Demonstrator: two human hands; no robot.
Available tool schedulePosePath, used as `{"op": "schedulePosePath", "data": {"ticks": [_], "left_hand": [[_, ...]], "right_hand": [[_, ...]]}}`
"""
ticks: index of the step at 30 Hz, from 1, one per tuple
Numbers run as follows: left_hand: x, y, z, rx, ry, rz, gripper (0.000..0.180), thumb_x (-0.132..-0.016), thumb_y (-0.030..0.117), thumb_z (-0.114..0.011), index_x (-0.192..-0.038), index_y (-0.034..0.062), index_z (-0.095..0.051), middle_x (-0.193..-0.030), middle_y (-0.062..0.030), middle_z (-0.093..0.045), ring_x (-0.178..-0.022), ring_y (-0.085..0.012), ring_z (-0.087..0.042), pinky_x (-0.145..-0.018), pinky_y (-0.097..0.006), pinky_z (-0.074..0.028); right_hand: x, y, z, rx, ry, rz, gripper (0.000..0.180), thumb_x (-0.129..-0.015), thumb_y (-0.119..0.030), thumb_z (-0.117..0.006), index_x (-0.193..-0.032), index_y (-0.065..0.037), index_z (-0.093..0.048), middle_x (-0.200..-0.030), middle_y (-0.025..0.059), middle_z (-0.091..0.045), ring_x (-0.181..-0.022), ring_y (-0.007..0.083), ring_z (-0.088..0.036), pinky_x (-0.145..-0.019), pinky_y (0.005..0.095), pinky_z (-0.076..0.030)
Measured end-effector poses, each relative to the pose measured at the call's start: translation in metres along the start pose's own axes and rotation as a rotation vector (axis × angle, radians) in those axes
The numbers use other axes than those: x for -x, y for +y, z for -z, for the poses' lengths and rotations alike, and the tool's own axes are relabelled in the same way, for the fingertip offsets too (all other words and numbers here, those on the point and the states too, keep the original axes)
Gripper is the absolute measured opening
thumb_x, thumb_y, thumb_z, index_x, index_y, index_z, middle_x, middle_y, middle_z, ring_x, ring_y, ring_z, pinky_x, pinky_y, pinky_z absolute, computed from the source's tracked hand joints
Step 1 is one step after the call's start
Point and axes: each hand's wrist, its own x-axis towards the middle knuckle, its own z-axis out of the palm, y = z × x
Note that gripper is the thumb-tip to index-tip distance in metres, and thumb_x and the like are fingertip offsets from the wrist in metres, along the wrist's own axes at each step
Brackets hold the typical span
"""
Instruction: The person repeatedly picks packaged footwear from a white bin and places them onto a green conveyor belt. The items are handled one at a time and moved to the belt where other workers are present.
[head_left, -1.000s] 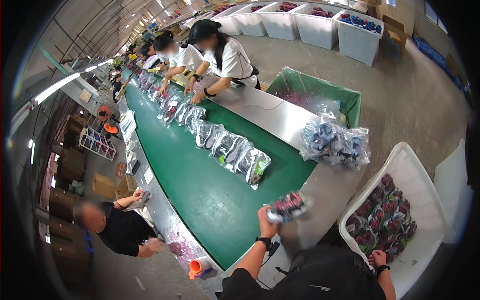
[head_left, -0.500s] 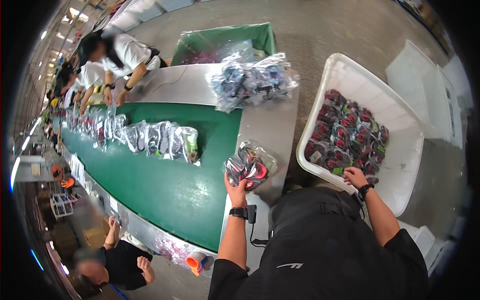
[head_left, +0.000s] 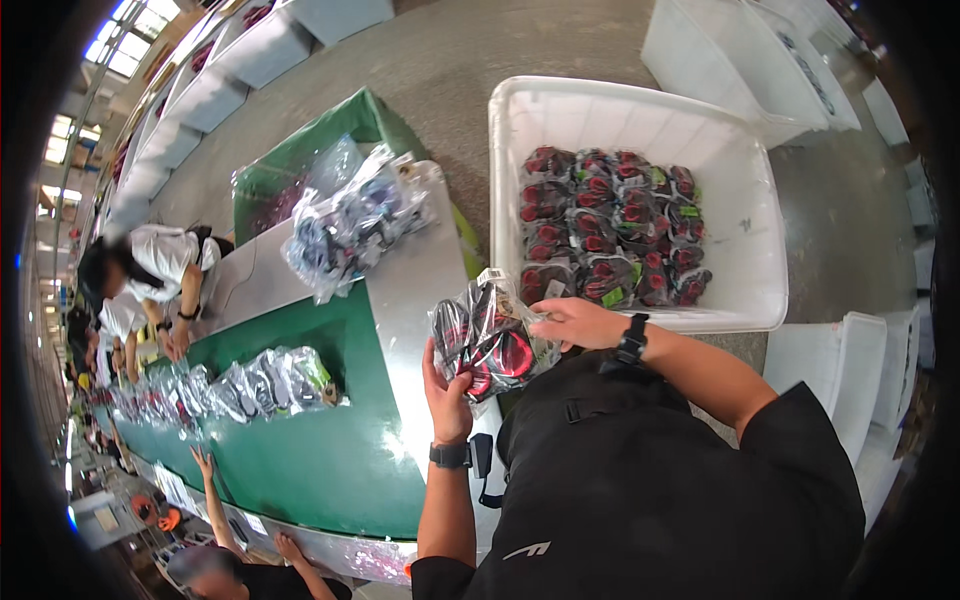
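In front of me I hold a clear plastic bag of black-and-red shoes, sandals by their look point(head_left: 490, 335). My left hand point(head_left: 449, 400) grips it from below and the left, thumb across its front. My right hand point(head_left: 582, 323) has its fingers closed on the bag's right edge; the fingertips are partly hidden. The bag is over the gap between the metal table edge point(head_left: 415, 240) and a white plastic tub point(head_left: 735, 230). Inside the tub, rows of similar bagged shoes point(head_left: 605, 235) lie side by side.
Left of me runs a green conveyor belt point(head_left: 370, 440) with a line of bagged shoes point(head_left: 260, 385). A pile of bluish bagged goods point(head_left: 355, 225) lies on the table end, beside a green bin point(head_left: 375, 115). Co-workers stand along both belt sides. White tubs point(head_left: 700, 60) stand behind.
My view has turned right toward the tub. My right hand has moved from the tub's near edge to the held bag and closed on its side. A co-worker's arm now reaches onto the belt.
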Motion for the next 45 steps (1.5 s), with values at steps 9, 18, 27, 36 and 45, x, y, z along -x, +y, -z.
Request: {"op": "schedulePosePath", "data": {"ticks": [9, 18, 27, 36, 45], "left_hand": [[-0.007, 0.001, -0.101, -0.156, -0.16, 0.011, 0.07, -0.096, 0.008, -0.057, -0.154, 0.0023, -0.019, -0.146, -0.0173, -0.042, -0.128, -0.0241, -0.05, -0.106, -0.038, -0.042], [-0.015, -0.02, -0.166, -0.088, -0.168, 0.145, 0.069, -0.095, 0.009, -0.061, -0.152, -0.0009, -0.022, -0.138, -0.0152, -0.049, -0.121, -0.0217, -0.054, -0.104, -0.037, -0.044], [-0.017, -0.048, -0.199, -0.23, -0.145, 0.309, 0.069, -0.096, 0.01, -0.062, -0.15, -0.0023, -0.021, -0.132, -0.0156, -0.055, -0.116, -0.0207, -0.057, -0.1, -0.035, -0.047], [-0.02, -0.085, -0.149, -0.641, -0.183, 0.467, 0.05, -0.097, 0.017, -0.061, -0.142, 0.0015, -0.044, -0.114, -0.0093, -0.064, -0.098, -0.0159, -0.062, -0.076, -0.028, -0.054], [0.024, -0.088, -0.05, -0.694, 0.148, 0.458, 0.044, -0.093, 0.02, -0.067, -0.13, -0.0003, -0.055, -0.1, -0.0064, -0.064, -0.084, -0.0125, -0.062, -0.066, -0.026, -0.053]], "right_hand": [[0.026, 0.033, 0.064, -0.348, -0.029, 0.113, 0.029, -0.094, -0.019, -0.056, -0.113, 0.001, -0.064, -0.099, 0.0012, -0.065, -0.09, 0.0092, -0.057, -0.08, 0.0284, -0.045], [0.064, 0.057, 0.124, -0.546, -0.011, 0.019, 0.029, -0.092, -0.018, -0.054, -0.111, 0.0, -0.066, -0.096, 0.0042, -0.067, -0.081, 0.0102, -0.061, -0.074, 0.028, -0.049], [0.067, 0.106, 0.139, -0.641, -0.009, -0.011, 0.045, -0.093, -0.04, -0.065, -0.116, -0.002, -0.066, -0.107, 0.0072, -0.07, -0.09, 0.013, -0.067, -0.08, 0.0288, -0.052], [0.07, 0.183, 0.161, -0.801, 0.187, -0.312, 0.03, -0.087, -0.034, -0.068, -0.099, -0.007, -0.072, -0.088, 0.0038, -0.069, -0.068, 0.0148, -0.066, -0.055, 0.034, -0.055], [0.081, 0.237, 0.212, -1.086, 0.647, -0.311, 0.039, -0.086, -0.047, -0.067, -0.1, -0.011, -0.068, -0.093, 0.0097, -0.071, -0.064, 0.0204, -0.07, -0.051, 0.0317, -0.056]]}}
